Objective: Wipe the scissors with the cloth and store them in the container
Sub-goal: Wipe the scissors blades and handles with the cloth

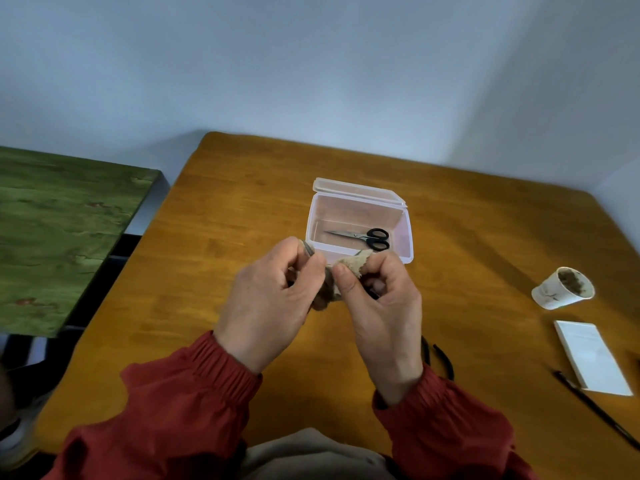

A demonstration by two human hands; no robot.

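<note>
Held close together above the wooden table [207, 237], fingers curled: left hand [273, 299] pinching one end of a crumpled beige cloth [348, 266], right hand [379, 306] pinching the other end between thumb and forefinger. Bunched between the two thumbs, sagging below the left palm. Past the left fingertips, a thin grey strip [308, 249], blade or cloth hem impossible to tell; under the right fingers, a small dark bit, too hidden to name. Red elastic-cuffed sleeves [194, 386] at both wrists. Just beyond the knuckles, a clear plastic container [403, 233], hinged lid tipped back, and flat on its floor black-handled scissors [360, 235], blades pointing left. Off to the right, a tilted paper cup [562, 287] with brown residue, then a white notepad [588, 358] with a black pen [595, 407] at its near edge. Near the right wrist, a black cord [445, 363]. Far left, a separate green tabletop [62, 237].
</note>
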